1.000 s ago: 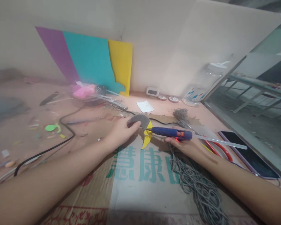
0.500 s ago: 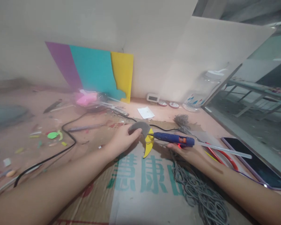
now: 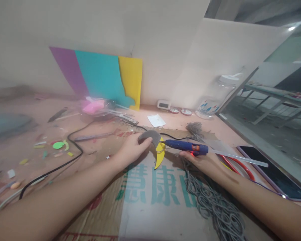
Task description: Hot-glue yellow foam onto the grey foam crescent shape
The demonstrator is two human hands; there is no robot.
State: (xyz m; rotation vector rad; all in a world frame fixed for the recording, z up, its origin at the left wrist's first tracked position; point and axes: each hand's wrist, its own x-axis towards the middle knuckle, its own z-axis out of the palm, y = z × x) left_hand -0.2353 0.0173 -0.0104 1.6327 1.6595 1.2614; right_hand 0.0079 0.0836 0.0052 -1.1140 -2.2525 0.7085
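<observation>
My left hand (image 3: 134, 147) pinches a crescent-shaped piece (image 3: 160, 155), partly covered in grey and partly bare yellow, ending in a pointed tip. In my right hand (image 3: 195, 161) is a blue hot glue gun (image 3: 182, 145) with a small red light lit. Its nozzle meets the crescent near the border between grey and yellow; I cannot make out any glue there. A long clear glue stick (image 3: 243, 158) juts out of the gun's back. Grey yarn (image 3: 215, 204) lies in a loose tangle below my right wrist.
Printed cardboard (image 3: 150, 214) covers the table under my hands. Red-handled scissors (image 3: 245, 167) and a phone (image 3: 273, 172) lie at the right. A clear bottle (image 3: 213, 97) stands at the back. A black cord (image 3: 77, 147) and coloured scraps (image 3: 58, 145) lie left.
Both hands hold nearly the same pose, with the nozzle still at the crescent. The view has shifted slightly; nothing has been let go or picked up.
</observation>
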